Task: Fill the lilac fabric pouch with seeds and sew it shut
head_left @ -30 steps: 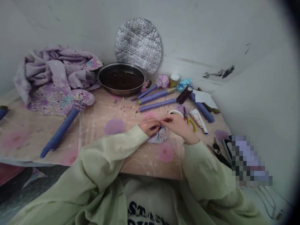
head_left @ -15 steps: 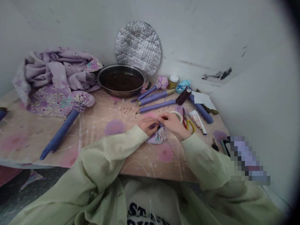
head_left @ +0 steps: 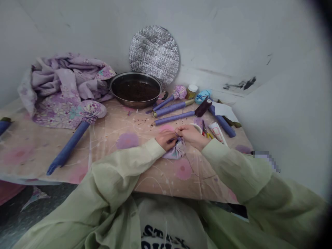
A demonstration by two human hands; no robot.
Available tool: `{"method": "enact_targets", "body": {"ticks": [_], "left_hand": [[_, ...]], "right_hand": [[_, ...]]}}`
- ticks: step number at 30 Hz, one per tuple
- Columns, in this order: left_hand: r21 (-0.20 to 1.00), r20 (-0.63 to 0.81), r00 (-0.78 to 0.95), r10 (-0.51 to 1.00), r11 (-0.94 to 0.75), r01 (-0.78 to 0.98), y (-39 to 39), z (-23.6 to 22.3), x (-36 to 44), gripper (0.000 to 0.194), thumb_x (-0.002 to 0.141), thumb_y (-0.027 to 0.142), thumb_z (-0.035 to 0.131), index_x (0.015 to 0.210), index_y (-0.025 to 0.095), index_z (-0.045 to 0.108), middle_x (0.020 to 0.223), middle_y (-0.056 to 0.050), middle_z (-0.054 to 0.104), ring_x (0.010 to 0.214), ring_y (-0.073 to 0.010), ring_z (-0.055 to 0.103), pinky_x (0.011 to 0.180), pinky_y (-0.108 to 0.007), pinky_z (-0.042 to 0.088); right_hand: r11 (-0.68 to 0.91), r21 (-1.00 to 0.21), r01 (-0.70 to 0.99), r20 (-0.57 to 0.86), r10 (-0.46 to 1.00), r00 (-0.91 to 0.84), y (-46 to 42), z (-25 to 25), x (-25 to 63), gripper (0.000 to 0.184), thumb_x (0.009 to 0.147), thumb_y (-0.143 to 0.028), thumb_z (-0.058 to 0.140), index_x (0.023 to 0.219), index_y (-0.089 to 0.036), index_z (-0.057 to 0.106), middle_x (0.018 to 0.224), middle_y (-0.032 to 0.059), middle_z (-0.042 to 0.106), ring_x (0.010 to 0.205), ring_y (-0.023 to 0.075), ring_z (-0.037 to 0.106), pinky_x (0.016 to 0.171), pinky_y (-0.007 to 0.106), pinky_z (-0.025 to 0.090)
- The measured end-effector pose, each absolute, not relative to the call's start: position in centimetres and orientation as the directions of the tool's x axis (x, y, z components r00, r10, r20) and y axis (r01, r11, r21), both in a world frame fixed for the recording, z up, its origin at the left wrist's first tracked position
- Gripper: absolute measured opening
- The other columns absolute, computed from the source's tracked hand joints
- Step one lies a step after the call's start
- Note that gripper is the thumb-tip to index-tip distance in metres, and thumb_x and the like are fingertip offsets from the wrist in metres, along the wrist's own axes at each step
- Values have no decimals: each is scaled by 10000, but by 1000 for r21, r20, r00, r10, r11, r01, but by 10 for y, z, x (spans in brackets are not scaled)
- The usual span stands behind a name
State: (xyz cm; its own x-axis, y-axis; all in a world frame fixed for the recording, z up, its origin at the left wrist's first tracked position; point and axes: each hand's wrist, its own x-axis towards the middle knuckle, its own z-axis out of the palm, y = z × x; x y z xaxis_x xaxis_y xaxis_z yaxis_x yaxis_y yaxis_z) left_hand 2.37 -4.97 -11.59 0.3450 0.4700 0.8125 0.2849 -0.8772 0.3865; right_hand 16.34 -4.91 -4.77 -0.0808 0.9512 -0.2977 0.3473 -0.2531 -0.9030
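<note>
A small gathered cloth bundle (head_left: 175, 152), pale lilac with pleats fanning toward me, lies at the middle of the table. My left hand (head_left: 166, 139) is closed round its bunched neck from the left. My right hand (head_left: 191, 135) meets it from the right, thumb and fingertips pinched together at the same neck. Something dark and thin shows at the neck, and what sits between the right fingertips is too small to make out. Behind the right hand stands a white cup (head_left: 197, 127), partly covered.
A pan of dark crumbly stuff (head_left: 137, 90) stands at the back beside heaped floral cloth (head_left: 62, 83). Right of it lie purple-wrapped sticks (head_left: 175, 118), a dark thread spool (head_left: 203, 108), a lidded jar (head_left: 192, 91), pliers (head_left: 205, 131) and a white tube (head_left: 217, 131). A cloth-headed stick (head_left: 70, 147) lies left.
My right elbow has swung outward to the right, and its sleeve now hides tools at the table's right edge. The right fingertips shifted slightly; the left hand and the bundle stay nearly in place.
</note>
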Motion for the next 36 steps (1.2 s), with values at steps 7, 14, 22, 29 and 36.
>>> {"method": "enact_targets", "body": {"ticks": [7, 14, 22, 29, 36], "left_hand": [[585, 650, 287, 704, -704, 403, -59, -115, 26, 113, 733, 239, 610, 789, 141, 611, 750, -66, 666, 743, -173, 620, 706, -316, 515], [625, 563, 311, 765, -641, 445, -58, -116, 26, 76, 736, 207, 599, 784, 149, 613, 780, -65, 666, 748, -173, 623, 716, -316, 513], [506, 676, 399, 619, -784, 360, -53, -115, 23, 156, 810, 250, 525, 768, 138, 626, 732, -80, 664, 724, -168, 614, 694, -300, 507], [391, 758, 423, 497, -865, 315, -46, -117, 22, 192, 856, 246, 470, 819, 147, 630, 801, -93, 686, 777, -164, 621, 739, -318, 509], [300, 807, 453, 379, -924, 238, -56, -123, 33, 211, 869, 225, 453, 809, 143, 637, 773, -94, 683, 753, -167, 622, 705, -308, 517]], "right_hand": [[-259, -890, 375, -323, 939, -121, -49, -42, 164, 162, 633, -177, 543, 472, -167, 536, 450, -47, 472, 450, 72, 371, 472, 216, 292], [-57, -817, 573, -183, 969, -164, -45, -52, 172, 173, 683, -226, 527, 523, -172, 562, 500, -32, 509, 482, 86, 408, 486, 223, 294], [18, -711, 702, -88, 989, -115, -50, -52, 169, 159, 639, -142, 511, 485, -177, 523, 479, -33, 488, 493, 93, 412, 499, 226, 282], [-74, -758, 648, -135, 990, -45, -51, -49, 163, 182, 638, -174, 511, 456, -179, 526, 425, -38, 471, 428, 86, 386, 455, 228, 272], [-115, -846, 520, -119, 993, 25, -45, -39, 161, 178, 616, -162, 527, 438, -177, 525, 412, -45, 437, 432, 79, 371, 444, 225, 285]]}}
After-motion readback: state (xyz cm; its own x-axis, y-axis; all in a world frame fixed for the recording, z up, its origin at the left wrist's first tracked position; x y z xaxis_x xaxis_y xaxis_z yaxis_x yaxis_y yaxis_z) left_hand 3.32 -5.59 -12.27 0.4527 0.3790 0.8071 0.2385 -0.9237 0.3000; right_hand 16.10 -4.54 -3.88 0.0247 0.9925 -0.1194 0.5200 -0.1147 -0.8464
